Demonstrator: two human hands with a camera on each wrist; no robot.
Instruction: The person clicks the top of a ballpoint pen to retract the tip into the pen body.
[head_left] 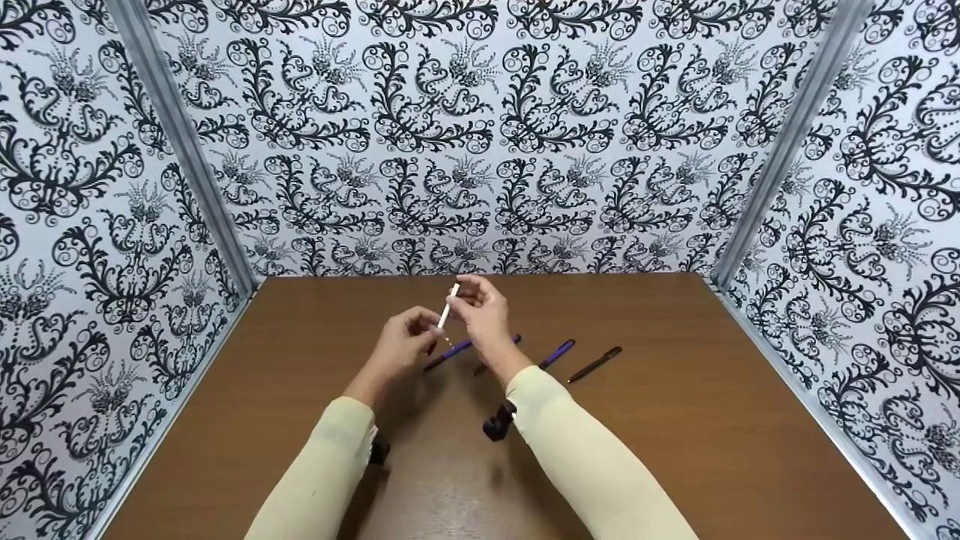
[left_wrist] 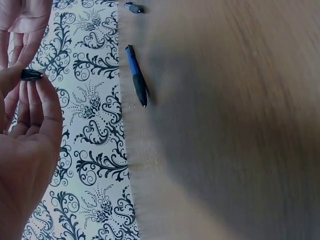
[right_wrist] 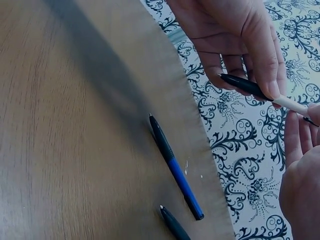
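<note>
A white pen (head_left: 448, 309) with a black grip (right_wrist: 248, 86) is held tilted above the table between both hands. My left hand (head_left: 403, 346) pinches it between thumb and fingers near the writing end, whose black tip (left_wrist: 32, 75) pokes out in the left wrist view. The fingers of my right hand (head_left: 484, 315) grip the upper part of the barrel. Below the hands, a blue pen with a black grip (right_wrist: 175, 172) lies on the table. Another dark pen (right_wrist: 173, 225) is cut off by the right wrist view's lower edge.
On the brown table (head_left: 675, 435), a purple-blue pen (head_left: 559, 351) and a black pen (head_left: 596, 364) lie right of the right forearm. That forearm partly hides some pens. Patterned walls (head_left: 480, 150) enclose the back and sides.
</note>
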